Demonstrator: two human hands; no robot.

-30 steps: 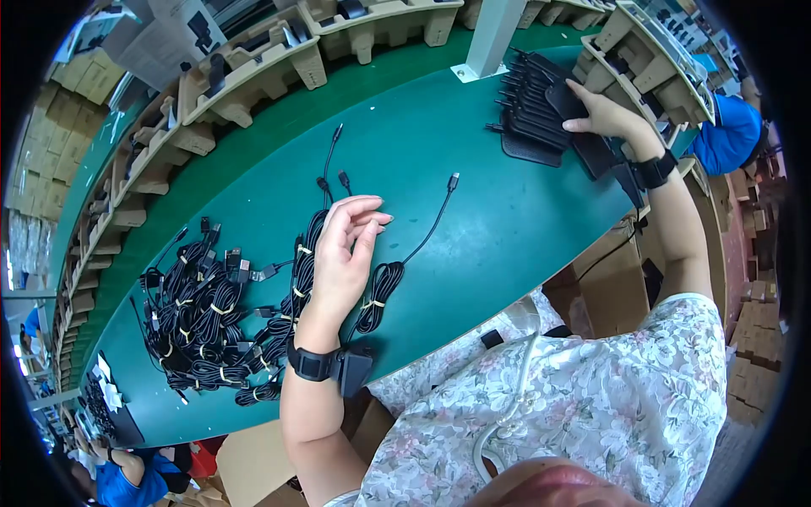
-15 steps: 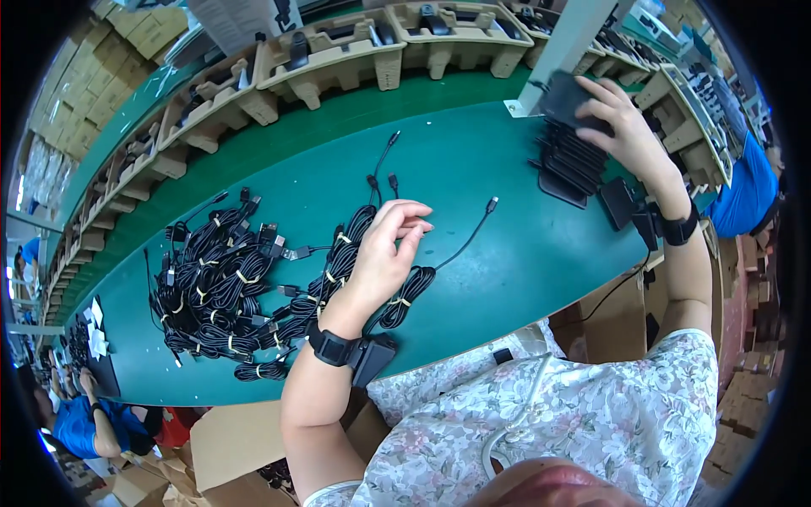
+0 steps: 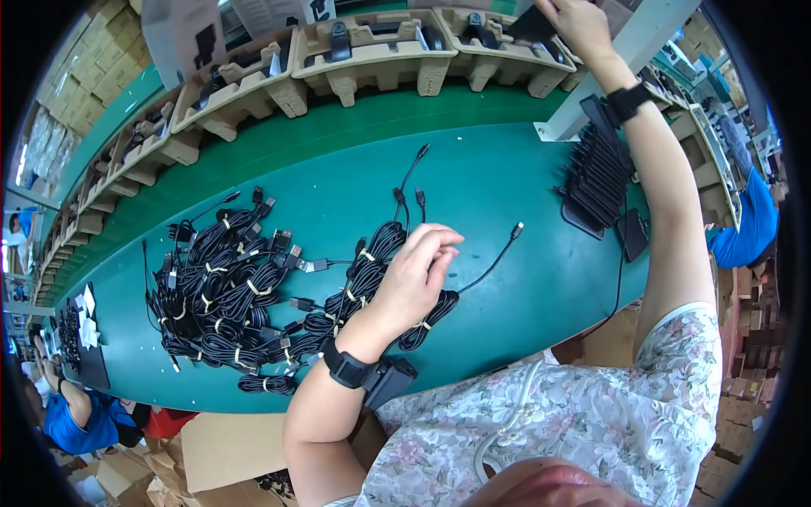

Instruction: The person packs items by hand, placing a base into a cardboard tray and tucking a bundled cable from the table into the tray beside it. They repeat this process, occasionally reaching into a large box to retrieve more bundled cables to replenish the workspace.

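Note:
My right hand [image 3: 581,29] is raised at the far right, its fingers closed on the edge of a black flat pad [image 3: 532,27]. The pad is over a brown moulded tray [image 3: 532,74] that holds black parts. Below my right forearm, a row of similar black flat pads [image 3: 596,190] leans together on the green table. My left hand [image 3: 418,270] is loosely curled with thumb and fingers apart, and nothing shows in it. It hovers at the coiled black cables [image 3: 384,249], partly covering them. One cable bundle [image 3: 427,328] lies beside its wrist.
A large pile of tied black cables [image 3: 220,287] lies on the left of the green table [image 3: 498,325]. More moulded trays [image 3: 372,63] line the raised far shelf. A metal post [image 3: 650,42] stands at the right. Co-workers in blue sit at both sides; a cardboard box [image 3: 232,448] is below.
My right hand has lifted the black flat pad from the row and carried it away, up to the tray. My left hand stays at the cables; the whole view has shifted slightly.

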